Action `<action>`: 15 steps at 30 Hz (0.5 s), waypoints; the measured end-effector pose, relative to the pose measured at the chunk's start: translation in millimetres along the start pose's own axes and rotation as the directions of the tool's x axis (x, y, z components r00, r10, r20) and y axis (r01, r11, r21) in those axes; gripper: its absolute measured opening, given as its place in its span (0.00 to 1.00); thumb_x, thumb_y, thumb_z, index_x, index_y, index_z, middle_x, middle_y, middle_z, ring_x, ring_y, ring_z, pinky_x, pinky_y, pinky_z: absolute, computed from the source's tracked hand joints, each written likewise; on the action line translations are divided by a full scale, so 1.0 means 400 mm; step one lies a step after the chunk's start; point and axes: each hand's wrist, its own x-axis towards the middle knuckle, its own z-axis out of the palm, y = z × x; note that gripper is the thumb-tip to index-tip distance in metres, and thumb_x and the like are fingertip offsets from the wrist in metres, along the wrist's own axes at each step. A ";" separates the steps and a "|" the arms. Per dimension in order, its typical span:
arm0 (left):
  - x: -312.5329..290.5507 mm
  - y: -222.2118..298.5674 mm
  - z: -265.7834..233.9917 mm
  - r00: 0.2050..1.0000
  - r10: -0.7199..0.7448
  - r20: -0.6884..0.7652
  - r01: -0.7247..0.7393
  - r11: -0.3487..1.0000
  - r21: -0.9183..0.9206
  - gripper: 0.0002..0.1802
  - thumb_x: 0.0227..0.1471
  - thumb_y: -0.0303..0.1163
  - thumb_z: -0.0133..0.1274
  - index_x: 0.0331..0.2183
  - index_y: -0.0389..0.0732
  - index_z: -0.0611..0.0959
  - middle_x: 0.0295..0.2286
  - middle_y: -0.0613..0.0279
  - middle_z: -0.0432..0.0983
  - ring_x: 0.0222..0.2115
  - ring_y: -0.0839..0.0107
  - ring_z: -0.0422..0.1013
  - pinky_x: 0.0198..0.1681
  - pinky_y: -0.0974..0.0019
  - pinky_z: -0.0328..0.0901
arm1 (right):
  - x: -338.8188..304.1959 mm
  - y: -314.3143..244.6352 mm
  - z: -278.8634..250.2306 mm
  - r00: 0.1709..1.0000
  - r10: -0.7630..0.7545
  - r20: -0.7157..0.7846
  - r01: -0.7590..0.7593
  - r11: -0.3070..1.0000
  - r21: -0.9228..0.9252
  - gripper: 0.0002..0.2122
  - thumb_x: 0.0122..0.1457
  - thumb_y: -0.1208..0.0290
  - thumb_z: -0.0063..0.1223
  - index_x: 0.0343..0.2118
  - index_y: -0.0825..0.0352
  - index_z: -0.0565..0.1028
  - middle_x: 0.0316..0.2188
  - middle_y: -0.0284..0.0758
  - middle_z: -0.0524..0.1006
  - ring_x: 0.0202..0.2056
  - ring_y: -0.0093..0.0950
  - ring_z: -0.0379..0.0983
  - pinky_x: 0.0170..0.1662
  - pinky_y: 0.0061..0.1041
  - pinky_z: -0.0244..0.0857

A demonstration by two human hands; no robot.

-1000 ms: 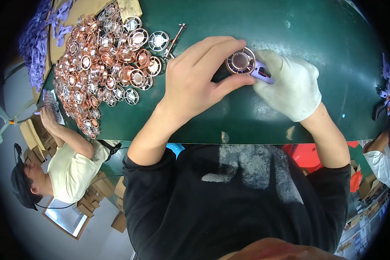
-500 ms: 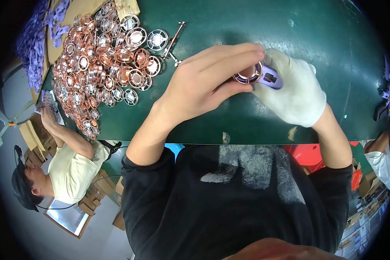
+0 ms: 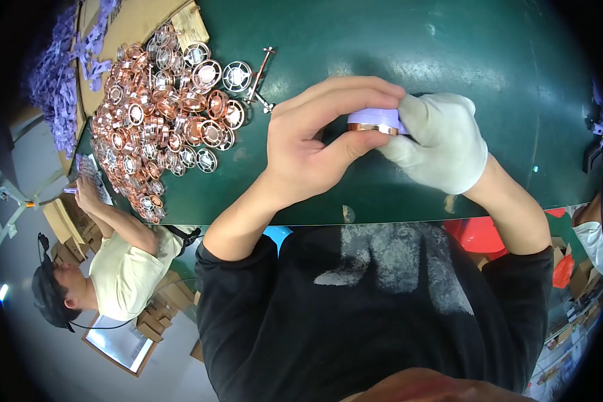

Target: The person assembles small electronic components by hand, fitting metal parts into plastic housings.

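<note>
Between my two hands, just over the green table (image 3: 301, 40), sits a purple plastic part with a copper-coloured ring (image 3: 374, 120). It is seen edge-on, purple face up and copper rim below. My bare left hand (image 3: 305, 137) pinches it from the left, thumb under the near rim and fingers arched over the far side. My right hand (image 3: 442, 144), in a white glove, grips its right end, which the glove mostly hides. To the left lies a heap of copper and silver ring-shaped parts (image 3: 147, 127) with spoked faces.
Thin metallic rods (image 3: 258, 77) lie beside the heap. Purple plastic pieces (image 3: 59, 100) are piled at the far left near cardboard (image 3: 137, 20). A person in a hat (image 3: 130, 275) works at the left. Another person's sleeve (image 3: 593, 241) shows at the right.
The purple part has been tipped from showing its copper spoked face and a dark slot to edge-on. Both hands have turned with it, the gloved one moving slightly left.
</note>
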 end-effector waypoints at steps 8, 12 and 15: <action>0.232 0.042 -0.136 0.946 -0.322 -0.041 0.325 0.935 0.145 0.14 0.62 0.35 0.55 0.45 0.36 0.83 0.35 0.64 0.77 0.28 0.78 0.72 0.40 0.73 0.69 | 0.030 -0.020 -0.030 0.887 0.460 -0.030 -0.420 0.834 0.358 0.24 0.58 0.65 0.59 0.57 0.67 0.70 0.33 0.39 0.80 0.31 0.28 0.79 0.40 0.27 0.72; 0.433 -0.054 -0.302 0.980 0.021 -0.199 -0.015 0.999 0.032 0.19 0.61 0.33 0.55 0.52 0.36 0.79 0.44 0.49 0.77 0.43 0.60 0.77 0.47 0.64 0.72 | 0.026 0.026 -0.001 0.908 0.398 -0.130 -0.293 0.826 0.481 0.22 0.59 0.70 0.57 0.56 0.68 0.71 0.34 0.35 0.81 0.31 0.27 0.78 0.41 0.26 0.72; 0.536 -0.073 -0.409 0.906 0.165 -0.389 0.172 0.697 0.696 0.25 0.57 0.37 0.59 0.52 0.35 0.78 0.53 0.41 0.72 0.46 0.50 0.76 0.51 0.58 0.71 | 0.031 0.024 0.012 0.918 0.371 -0.139 -0.291 0.869 0.400 0.20 0.60 0.70 0.56 0.55 0.66 0.72 0.34 0.34 0.81 0.33 0.27 0.79 0.43 0.26 0.73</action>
